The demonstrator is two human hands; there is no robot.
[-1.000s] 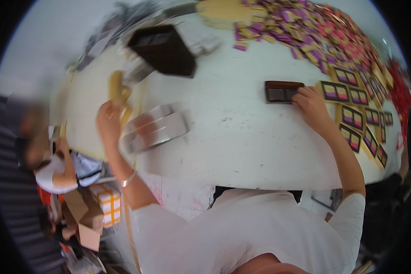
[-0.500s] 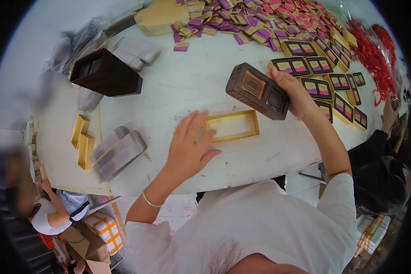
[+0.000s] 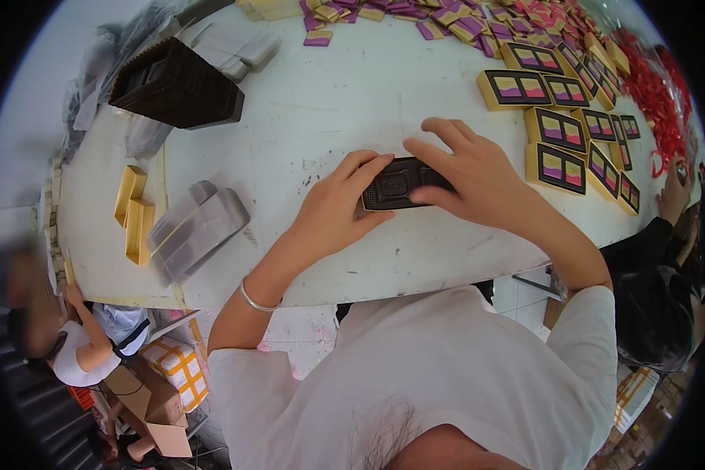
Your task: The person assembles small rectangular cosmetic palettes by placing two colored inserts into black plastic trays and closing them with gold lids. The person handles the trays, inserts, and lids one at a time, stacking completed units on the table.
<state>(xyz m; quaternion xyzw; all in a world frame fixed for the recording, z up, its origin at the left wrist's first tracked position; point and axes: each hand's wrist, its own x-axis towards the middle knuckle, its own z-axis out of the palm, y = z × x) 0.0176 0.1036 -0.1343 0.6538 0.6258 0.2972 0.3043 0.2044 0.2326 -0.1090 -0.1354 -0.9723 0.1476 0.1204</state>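
Observation:
A dark brown plastic tray (image 3: pixel 392 185) with square recesses lies in front of me on the table, fitted into a gold box whose thin rim barely shows below it. My left hand (image 3: pixel 329 205) is closed round the left end of the box and tray, thumb on the near side and fingers on the far side. Over the right end is my right hand (image 3: pixel 471 176), its fingers spread and raised. Its thumb reaches across the tray's top, and the hand covers that end.
Filled gold boxes (image 3: pixel 556 127) crowd the right side, before red ribbon (image 3: pixel 662 117). Purple-gold packets (image 3: pixel 446 16) are heaped at the back. Leftward are stacked dark trays (image 3: pixel 180 86), clear plastic covers (image 3: pixel 200 231) and empty gold boxes (image 3: pixel 137 215). Other people sit at both sides.
The dark tray has come down from my right hand into the gold box. My left hand has closed on its left end, while my right hand's fingers have spread off it.

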